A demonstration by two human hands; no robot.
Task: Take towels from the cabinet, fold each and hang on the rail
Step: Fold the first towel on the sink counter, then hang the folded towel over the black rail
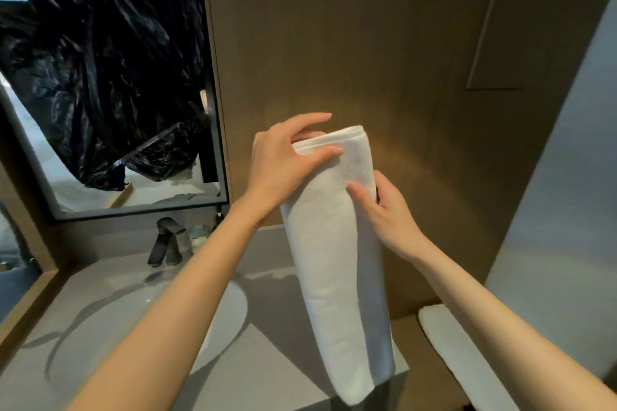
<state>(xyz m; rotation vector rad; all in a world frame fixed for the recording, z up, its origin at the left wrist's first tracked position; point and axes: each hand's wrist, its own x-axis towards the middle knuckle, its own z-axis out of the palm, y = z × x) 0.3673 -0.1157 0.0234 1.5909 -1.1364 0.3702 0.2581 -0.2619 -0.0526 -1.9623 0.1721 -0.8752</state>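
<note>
A white folded towel (337, 277) hangs down in a long narrow strip in front of the wooden wall, its top fold at about chest height. My left hand (283, 163) pinches the towel's top edge between thumb and fingers. My right hand (384, 210) grips the towel's right side a little lower, thumb on the front. The rail itself is hidden behind the towel and my hands. A second white towel (460, 354) lies at the lower right.
A grey counter (267, 360) with a white basin (140, 320) and a dark tap (167, 240) sits at the left. Above it a mirror (40, 150) is partly covered by a black plastic bag (100, 60). A wooden wall panel (417, 77) stands straight ahead.
</note>
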